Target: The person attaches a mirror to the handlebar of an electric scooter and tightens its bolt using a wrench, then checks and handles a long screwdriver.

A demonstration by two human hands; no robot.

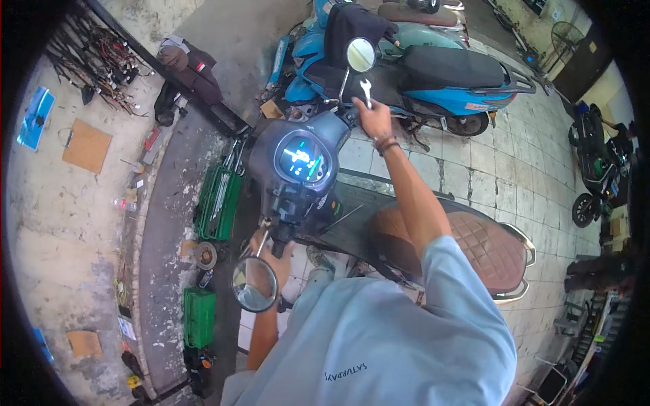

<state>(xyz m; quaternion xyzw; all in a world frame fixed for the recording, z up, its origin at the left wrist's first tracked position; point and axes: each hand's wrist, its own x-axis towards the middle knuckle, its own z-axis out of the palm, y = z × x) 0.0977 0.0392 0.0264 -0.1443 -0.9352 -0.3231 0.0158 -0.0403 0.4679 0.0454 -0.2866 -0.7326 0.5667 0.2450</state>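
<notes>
A scooter's handlebar unit with a lit round dashboard point(302, 158) is in front of me. My right hand point(374, 120) is closed round an open-end wrench point(366, 88), its jaw pointing up, at the right end of the handlebar. At the other end, my left hand point(276, 256) is wrapped round the left handlebar grip point(283, 233), partly hidden by the round left mirror point(255, 284). The right mirror point(361, 55) stands beyond my right hand. The scooter's brown quilted seat point(474, 247) lies below my right arm.
A blue scooter point(467, 88) with a dark cloth stands behind. Along the wall are an open green toolbox point(218, 203) with tools, a second green box point(198, 318) and a metal disc point(205, 255). A dark motorbike point(592, 166) is at far right, on the tiled floor.
</notes>
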